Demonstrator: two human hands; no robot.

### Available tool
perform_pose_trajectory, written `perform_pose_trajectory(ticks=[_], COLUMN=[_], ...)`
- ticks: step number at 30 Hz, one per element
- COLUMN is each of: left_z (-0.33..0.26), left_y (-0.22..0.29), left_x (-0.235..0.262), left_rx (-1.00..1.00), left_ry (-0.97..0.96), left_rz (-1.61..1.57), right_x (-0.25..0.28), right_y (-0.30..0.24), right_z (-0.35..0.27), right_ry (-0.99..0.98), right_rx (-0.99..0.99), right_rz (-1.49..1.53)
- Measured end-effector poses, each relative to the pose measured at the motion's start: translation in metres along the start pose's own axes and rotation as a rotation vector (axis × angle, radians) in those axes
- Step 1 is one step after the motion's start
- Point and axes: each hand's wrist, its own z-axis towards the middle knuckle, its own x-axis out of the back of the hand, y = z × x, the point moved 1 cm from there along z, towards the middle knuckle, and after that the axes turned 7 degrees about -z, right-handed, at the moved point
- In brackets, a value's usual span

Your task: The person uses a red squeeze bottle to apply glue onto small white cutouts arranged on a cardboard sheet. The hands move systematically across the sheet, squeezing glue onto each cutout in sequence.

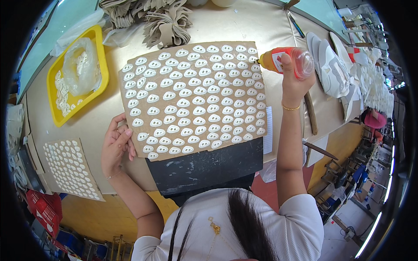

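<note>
Counter [261, 26] carrying a cardboard sheet [193, 99] of white pieces.
Right hand [294, 80] grips a glue bottle [285, 60] near the right edge; left hand [116, 143], fingers loosely open, steadies the sheet's near corner.

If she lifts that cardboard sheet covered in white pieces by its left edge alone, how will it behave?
The cardboard sheet looks thin and wide, so it would probably sag. The white pieces seem merely laid in rows and might slide. Only the left hand touches its corner; the right hand holds a glue bottle.
</note>
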Motion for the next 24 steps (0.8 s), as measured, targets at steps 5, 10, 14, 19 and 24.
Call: perform_pose_trajectory(ticks=[5,10,14,19,24], left_z=[0.0,0.001,0.001,0.0,0.0], left_y=[0.0,-0.001,-0.001,-0.001,-0.002], left_x=[0.0,0.001,0.0,0.0,0.0], left_rx=[0.0,-0.001,-0.003,-0.01,-0.012], left_ry=[0.001,0.004,0.015,0.006,0.005], left_rz=[0.001,0.006,0.012,0.006,0.009], right_x=[0.003,0.004,0.001,-0.004,-0.004], right_y=[0.001,-0.009,-0.013,-0.012,-0.011], right_z=[0.001,0.004,0.006,0.01,0.016], right_ry=[-0.001,0.005,-0.045,-0.108,-0.087], right_rx=[0.005,-0.048,-0.136,-0.057,0.014], right_rz=[-0.064,-0.031,0.066,0.037,-0.065])
